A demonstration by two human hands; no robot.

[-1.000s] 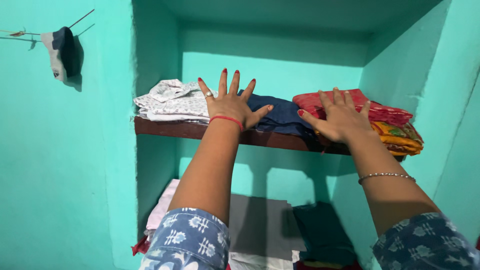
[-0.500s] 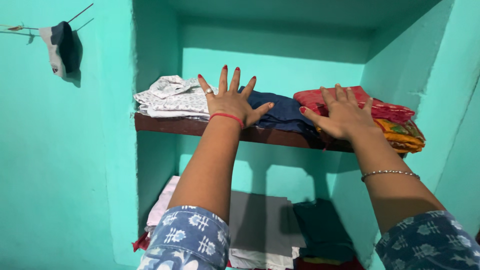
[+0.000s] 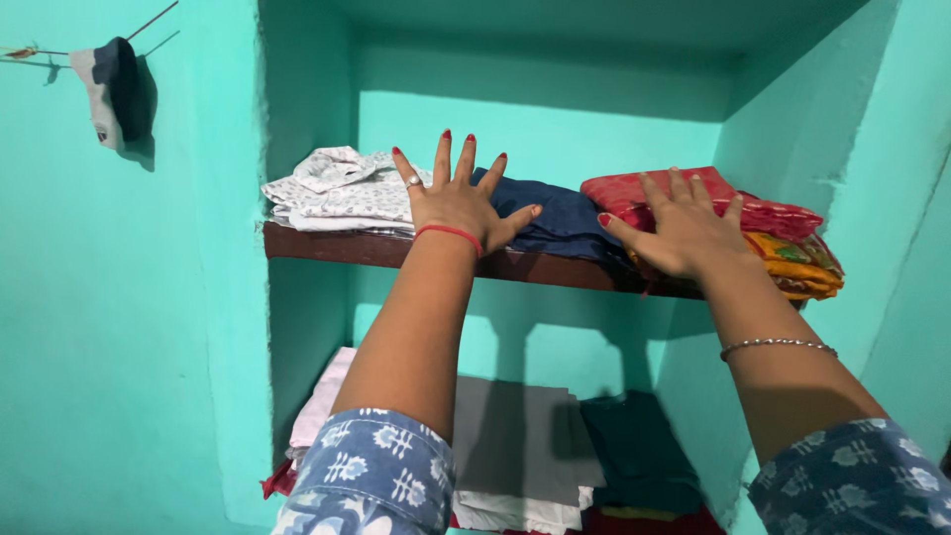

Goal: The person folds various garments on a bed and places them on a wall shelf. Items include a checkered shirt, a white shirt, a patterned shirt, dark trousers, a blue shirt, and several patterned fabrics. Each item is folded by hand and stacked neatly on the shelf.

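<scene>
Turquoise walls close round a recessed alcove with two levels of folded clothes. Nearest, low in the niche, lie pale pink, grey (image 3: 515, 436) and dark green (image 3: 639, 456) folded cloths, untouched. Above them runs the dark wooden shelf (image 3: 327, 245). Since a second ago both hands have barely shifted; only the view has drifted slightly, so the pressing-flat of the stacks goes on unchanged. The left hand (image 3: 458, 203), fingers spread wide and open, rests where the white printed pile (image 3: 337, 188) meets the navy folded garment (image 3: 555, 213). The right hand (image 3: 679, 228), also flat and open, lies on the red folded cloth (image 3: 693, 193) stacked over an orange patterned one (image 3: 802, 263). Nothing blocks either hand. Farther left, a small dark-and-white cloth (image 3: 114, 84) hangs from a line on the wall
</scene>
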